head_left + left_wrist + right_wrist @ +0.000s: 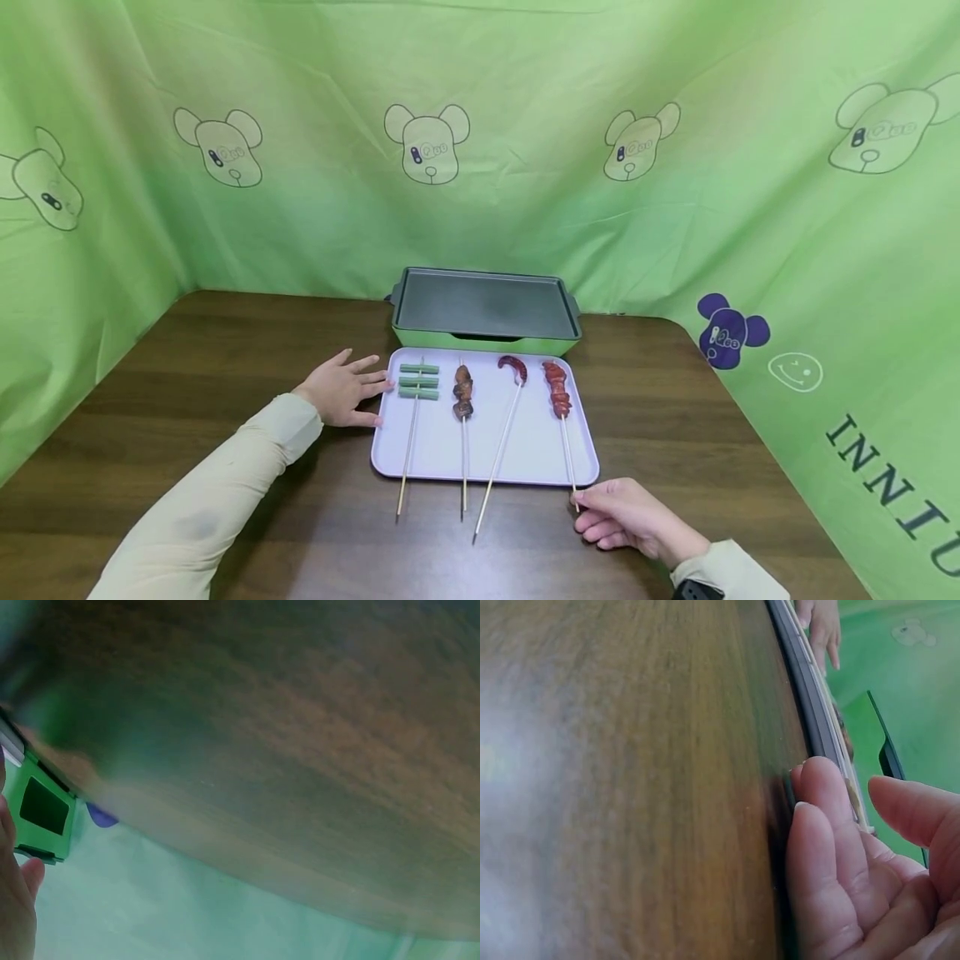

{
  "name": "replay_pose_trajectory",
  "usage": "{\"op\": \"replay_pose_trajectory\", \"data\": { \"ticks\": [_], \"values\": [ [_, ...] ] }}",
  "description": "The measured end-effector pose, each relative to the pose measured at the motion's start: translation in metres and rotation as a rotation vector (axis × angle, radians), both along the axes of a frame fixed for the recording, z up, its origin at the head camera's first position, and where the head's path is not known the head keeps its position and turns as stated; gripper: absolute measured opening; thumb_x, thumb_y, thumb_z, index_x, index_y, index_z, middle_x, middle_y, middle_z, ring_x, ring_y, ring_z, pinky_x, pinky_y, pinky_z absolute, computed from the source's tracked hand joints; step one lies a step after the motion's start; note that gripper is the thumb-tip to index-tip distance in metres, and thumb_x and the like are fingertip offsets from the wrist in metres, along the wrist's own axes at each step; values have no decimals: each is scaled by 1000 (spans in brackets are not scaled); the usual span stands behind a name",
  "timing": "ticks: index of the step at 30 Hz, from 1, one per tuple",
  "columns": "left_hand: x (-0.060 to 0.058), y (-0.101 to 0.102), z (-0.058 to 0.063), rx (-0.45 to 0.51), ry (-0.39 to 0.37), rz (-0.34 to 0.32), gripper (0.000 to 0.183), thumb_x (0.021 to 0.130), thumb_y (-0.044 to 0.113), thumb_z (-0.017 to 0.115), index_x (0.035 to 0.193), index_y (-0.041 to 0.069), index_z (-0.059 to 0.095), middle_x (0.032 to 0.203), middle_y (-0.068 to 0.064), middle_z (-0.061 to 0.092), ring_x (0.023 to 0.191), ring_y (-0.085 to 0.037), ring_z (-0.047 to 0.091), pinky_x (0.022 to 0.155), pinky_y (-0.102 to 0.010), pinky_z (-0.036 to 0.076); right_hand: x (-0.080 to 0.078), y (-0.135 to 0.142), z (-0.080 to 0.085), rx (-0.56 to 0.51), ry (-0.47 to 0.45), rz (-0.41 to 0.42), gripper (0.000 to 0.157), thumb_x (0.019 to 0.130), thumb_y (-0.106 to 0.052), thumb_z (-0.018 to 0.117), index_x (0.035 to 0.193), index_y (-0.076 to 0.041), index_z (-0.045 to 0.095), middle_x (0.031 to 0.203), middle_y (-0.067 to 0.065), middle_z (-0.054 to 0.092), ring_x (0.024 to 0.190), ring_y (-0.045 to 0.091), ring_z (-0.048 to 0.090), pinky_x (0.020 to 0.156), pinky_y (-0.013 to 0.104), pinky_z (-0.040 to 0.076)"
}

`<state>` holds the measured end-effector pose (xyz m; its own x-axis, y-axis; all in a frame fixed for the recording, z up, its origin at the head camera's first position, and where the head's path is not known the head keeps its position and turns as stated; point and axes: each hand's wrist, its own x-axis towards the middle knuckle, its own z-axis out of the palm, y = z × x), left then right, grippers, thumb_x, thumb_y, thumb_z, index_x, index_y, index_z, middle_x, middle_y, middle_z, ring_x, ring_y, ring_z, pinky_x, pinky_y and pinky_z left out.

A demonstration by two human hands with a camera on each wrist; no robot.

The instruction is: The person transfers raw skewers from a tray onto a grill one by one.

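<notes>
On a white tray (442,454) lie several skewers, their sticks reaching over its near edge. From left to right they are a green bean skewer (418,382), a brown mushroom-like skewer (462,393), a curled dark red tentacle skewer (513,365) and a red meat skewer (557,390). My left hand (343,390) rests at the tray's left rim, fingers spread. Near the front right corner, my right hand (618,517) holds the stick end of the red meat skewer between thumb and fingers. The right wrist view shows this hand (855,877) low beside the tray's edge.
Behind the tray stands a green grill (517,343) with a dark flat plate (480,302), against a green curtain (525,217). Everything stands on a dark wooden table (300,508). The left wrist view is mostly blurred tabletop.
</notes>
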<state>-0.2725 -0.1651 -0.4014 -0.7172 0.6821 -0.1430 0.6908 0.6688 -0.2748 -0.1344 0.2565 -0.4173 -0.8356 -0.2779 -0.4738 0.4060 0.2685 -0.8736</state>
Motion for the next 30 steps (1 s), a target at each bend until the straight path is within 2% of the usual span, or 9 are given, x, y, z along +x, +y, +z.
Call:
{"op": "replay_pose_trajectory", "data": {
  "ticks": [10,18,27,30],
  "values": [
    [3,1,-4,20,14,-1,66,94,60,40,142,17,50,144,-2,47,140,-27,31,109,-54,25,-2,-7,-5,-31,-3,-16,13,94,-16,56,90,-8,65,69,-1,68,55,3,62,50,19,50],
    [3,1,-4,30,1,19,66,94,61,40,143,17,47,146,-2,46,140,-28,29,109,-54,24,-5,-14,1,-78,21,-72,11,92,-10,58,85,-6,65,67,-1,67,57,3,64,52,18,51],
    [4,1,-6,66,-61,41,66,95,59,40,145,16,45,148,-4,43,139,-31,32,108,-56,26,-7,-21,8,-132,51,-75,10,90,-1,57,94,2,65,72,0,67,61,4,65,55,18,52],
    [3,-1,-8,89,-73,36,66,95,58,40,145,15,44,148,-6,42,138,-31,32,107,-56,26,-9,-23,10,-161,59,-88,17,89,2,56,103,9,62,73,1,67,62,5,66,57,19,53]
  ]
}}
